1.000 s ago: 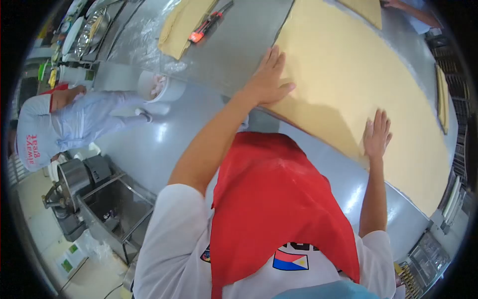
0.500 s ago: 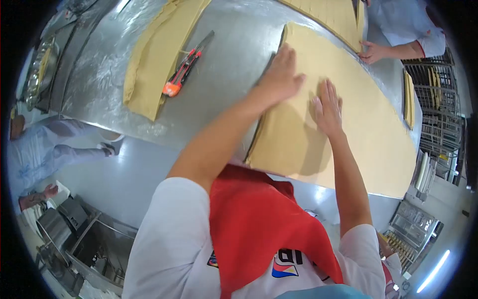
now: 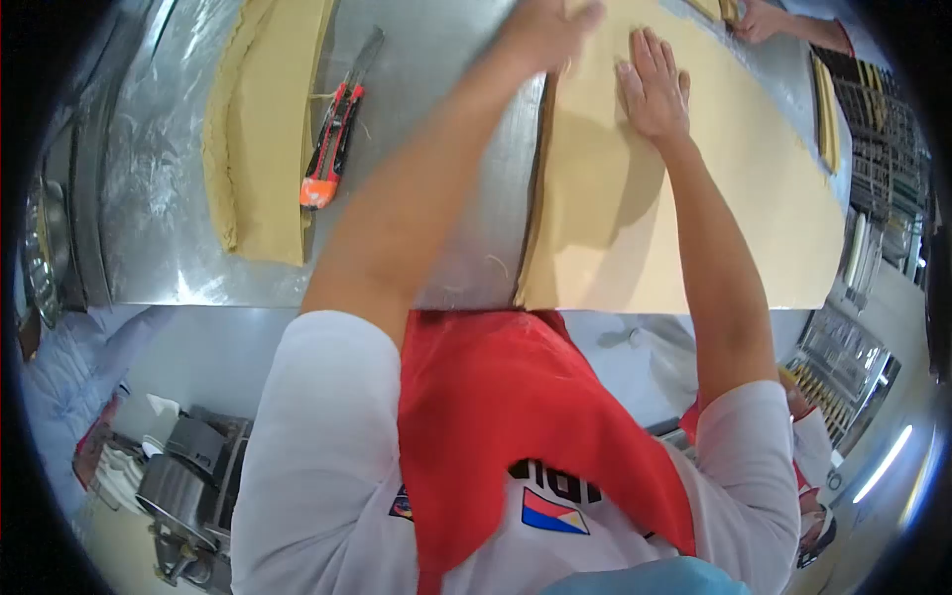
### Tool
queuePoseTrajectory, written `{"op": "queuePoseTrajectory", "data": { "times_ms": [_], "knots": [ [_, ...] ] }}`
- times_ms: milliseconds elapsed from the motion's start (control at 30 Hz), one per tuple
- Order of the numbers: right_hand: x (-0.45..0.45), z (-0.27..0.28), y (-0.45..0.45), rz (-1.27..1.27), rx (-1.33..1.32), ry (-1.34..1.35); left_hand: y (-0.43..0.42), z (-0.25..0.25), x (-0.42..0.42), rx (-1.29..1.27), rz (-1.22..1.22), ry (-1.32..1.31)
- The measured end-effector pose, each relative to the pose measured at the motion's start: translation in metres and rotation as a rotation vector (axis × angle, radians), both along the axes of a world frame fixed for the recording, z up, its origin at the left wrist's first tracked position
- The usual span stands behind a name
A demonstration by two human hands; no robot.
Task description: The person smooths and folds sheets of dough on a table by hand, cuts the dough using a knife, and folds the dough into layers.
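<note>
A large yellow dough sheet (image 3: 734, 208) covers the right part of the metal table. My right hand (image 3: 657, 87) lies flat on it, fingers stretched out and holding nothing. At the sheet's left edge, near the top of the view, is my left hand (image 3: 548, 35), blurred, its fingertips partly cut off by the frame. A red and black box cutter (image 3: 333, 149) lies on the metal to the left, blade pointing away. Beside the cutter is a narrower strip of dough (image 3: 268, 139) with a rough left edge.
The metal table (image 3: 149, 198) ends just in front of my red apron. Across it at the top right, a co-worker's hand (image 3: 759, 20) touches another dough piece. A small dough strip (image 3: 826, 114) lies near the right edge. Metal racks stand beyond; another person is at the left.
My view has swung across the table. My right hand has moved left over the sheet and stays flat. My left hand has moved farther away along the sheet's left edge.
</note>
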State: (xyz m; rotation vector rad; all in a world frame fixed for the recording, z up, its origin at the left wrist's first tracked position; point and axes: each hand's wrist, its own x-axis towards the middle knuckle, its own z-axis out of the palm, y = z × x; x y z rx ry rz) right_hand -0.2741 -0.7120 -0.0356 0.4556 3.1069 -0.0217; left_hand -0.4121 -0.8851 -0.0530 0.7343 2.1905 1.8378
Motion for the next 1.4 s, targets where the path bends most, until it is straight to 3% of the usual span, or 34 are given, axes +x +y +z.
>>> {"op": "queuePoseTrajectory", "data": {
  "times_ms": [33, 67, 133, 167, 233, 267, 333, 367, 500, 567, 633, 733, 833, 900, 967, 1033, 1100, 1200, 1233, 1300, 1333, 1367, 1400],
  "knots": [
    [-0.001, 0.001, 0.003, 0.033, 0.010, 0.042, -0.022, 0.009, -0.009, 0.082, 0.018, -0.095],
    [-0.005, -0.003, 0.000, 0.015, 0.000, 0.047, -0.041, 0.000, -0.020, 0.028, 0.176, 0.179],
    [-0.002, -0.014, -0.017, 0.090, 0.430, 0.473, -0.111, 0.019, -0.023, -0.185, 0.310, 0.351],
    [0.009, -0.011, -0.023, 0.074, 0.418, 0.465, -0.154, 0.047, -0.002, -0.321, 0.288, 0.258],
    [0.015, 0.006, -0.031, 0.051, -0.127, 0.072, -0.204, 0.067, 0.030, -0.583, 0.260, 0.463],
    [0.037, 0.021, -0.066, 0.183, -0.081, 0.090, -0.225, 0.064, 0.046, -0.644, 0.207, 0.479],
    [0.080, 0.023, -0.099, 0.213, -0.023, -0.010, -0.249, 0.048, 0.079, -0.715, 0.169, 0.494],
    [0.094, 0.021, -0.109, 0.223, 0.036, -0.113, -0.255, 0.044, 0.097, -0.740, 0.172, 0.493],
    [0.101, 0.041, -0.120, 0.164, 0.030, -0.064, -0.256, 0.038, 0.124, -0.849, 0.222, 0.517],
    [0.120, 0.067, -0.158, 0.282, 0.115, -0.255, -0.252, 0.038, 0.121, -0.853, 0.241, 0.495],
    [0.158, 0.040, -0.156, 0.338, -0.091, -0.185, -0.255, 0.039, 0.121, -0.862, 0.231, 0.480],
    [0.161, 0.055, -0.161, 0.277, 0.004, -0.267, -0.253, 0.039, 0.110, -0.754, 0.195, 0.510],
    [0.171, 0.065, -0.150, 0.349, -0.214, -0.212, -0.246, 0.053, 0.114, -0.789, 0.256, 0.617],
    [0.154, 0.088, -0.139, 0.358, -0.453, -0.396, -0.228, 0.083, 0.121, -0.542, 0.251, 0.255],
    [0.155, 0.063, -0.129, 0.204, -0.955, -0.139, -0.195, 0.106, 0.141, -0.453, 0.138, 0.349],
    [0.168, 0.081, -0.135, -0.104, -1.692, 0.268, -0.139, 0.120, 0.184, -0.407, 0.064, 0.394],
    [0.183, 0.079, -0.127, -0.244, -2.060, 0.601, -0.078, 0.126, 0.235, -0.359, -0.190, 0.478],
    [0.234, 0.071, -0.075, -0.542, -2.074, 1.019, 0.005, 0.114, 0.309, -0.103, -0.551, 0.558],
    [0.262, 0.074, -0.051, -0.521, -2.058, 1.089, 0.022, 0.112, 0.318, -0.086, -0.589, 0.599],
    [0.334, 0.077, 0.007, -0.746, -2.080, 1.221, 0.063, 0.086, 0.326, -0.127, -0.658, 0.799],
    [0.370, 0.072, 0.033, -0.773, -2.002, 1.339, 0.085, 0.078, 0.325, -0.273, -0.665, 0.921],
    [0.410, 0.065, 0.058, -0.803, -1.918, 1.448, 0.104, 0.071, 0.329, -0.256, -0.677, 0.949],
    [0.449, 0.061, 0.082, -0.918, -1.825, 1.502, 0.124, 0.066, 0.336, -0.621, -0.626, 0.953]
  ]
}}
